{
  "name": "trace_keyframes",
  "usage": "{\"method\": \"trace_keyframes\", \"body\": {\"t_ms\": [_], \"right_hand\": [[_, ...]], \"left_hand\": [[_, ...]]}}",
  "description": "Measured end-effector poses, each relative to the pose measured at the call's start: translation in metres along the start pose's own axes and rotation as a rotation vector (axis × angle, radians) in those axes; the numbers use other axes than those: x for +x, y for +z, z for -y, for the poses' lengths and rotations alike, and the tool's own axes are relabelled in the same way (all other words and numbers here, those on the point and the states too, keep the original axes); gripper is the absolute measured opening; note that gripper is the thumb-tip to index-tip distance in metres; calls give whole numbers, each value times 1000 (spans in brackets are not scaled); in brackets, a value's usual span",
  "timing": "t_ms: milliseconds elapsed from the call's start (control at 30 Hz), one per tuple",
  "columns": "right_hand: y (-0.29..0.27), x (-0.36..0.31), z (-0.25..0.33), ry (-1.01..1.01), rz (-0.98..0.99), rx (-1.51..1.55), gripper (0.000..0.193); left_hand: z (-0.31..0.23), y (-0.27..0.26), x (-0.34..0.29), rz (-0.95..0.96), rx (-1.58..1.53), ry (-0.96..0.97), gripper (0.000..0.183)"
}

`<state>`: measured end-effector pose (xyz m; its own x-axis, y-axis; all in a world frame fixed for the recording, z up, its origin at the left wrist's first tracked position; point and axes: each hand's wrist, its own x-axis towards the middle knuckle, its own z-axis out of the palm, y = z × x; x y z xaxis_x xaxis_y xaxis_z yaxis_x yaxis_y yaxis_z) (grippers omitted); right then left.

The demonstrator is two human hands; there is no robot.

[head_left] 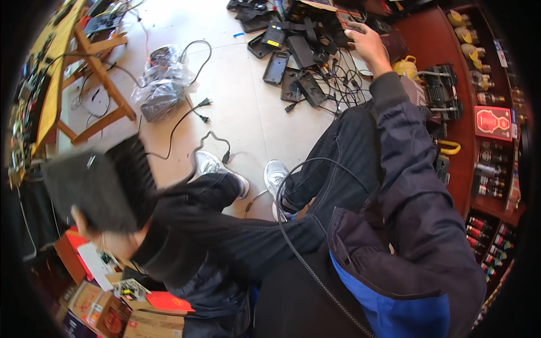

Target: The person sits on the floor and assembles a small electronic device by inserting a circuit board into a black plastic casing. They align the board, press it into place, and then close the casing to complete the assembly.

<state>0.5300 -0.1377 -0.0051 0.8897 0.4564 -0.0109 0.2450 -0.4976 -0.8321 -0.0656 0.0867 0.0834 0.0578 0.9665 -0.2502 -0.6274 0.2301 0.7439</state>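
My left hand [115, 243], partly hidden and blurred, is wrapped round a black box-shaped device [93, 191] with a ribbed side, held up at the left. A dark cord runs near it across my leg. My right hand [369, 48] is stretched out to the far right, its fingers apart above the edge of a heap of black electronics. Nothing shows in its grasp. Below it lies a tangle of black cables [344, 79], and to its left are black plastic cases [276, 66] and an adapter with a yellow label [274, 35].
A plastic-wrapped device [163, 96] lies on the tiled floor, with plugs [203, 110] beside it. A wooden table [56, 84] stands left, shelves of bottles [490, 169] right. Cardboard boxes [93, 307] sit at lower left. A braided cable [287, 236] crosses my legs.
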Motion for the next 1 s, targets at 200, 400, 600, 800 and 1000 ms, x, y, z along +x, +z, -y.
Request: {"method": "trace_keyframes", "body": {"t_ms": [200, 400, 600, 800, 1000], "right_hand": [[29, -75, 117, -105, 503, 319, 48], [66, -117, 157, -24, 1224, 588, 102], [89, -96, 141, 123, 1010, -58, 64], [136, -85, 218, 313, 1224, -124, 56], [163, -187, 355, 239, 1453, -365, 61]], "left_hand": [[100, 61, -30, 64, -58, 210, 21], [139, 116, -52, 266, -302, -196, 57], [154, 102, -22, -36, -63, -332, 72], [130, 91, 5, -64, -267, -384, 82], [66, 78, -46, -77, -614, -447, 72]]}}
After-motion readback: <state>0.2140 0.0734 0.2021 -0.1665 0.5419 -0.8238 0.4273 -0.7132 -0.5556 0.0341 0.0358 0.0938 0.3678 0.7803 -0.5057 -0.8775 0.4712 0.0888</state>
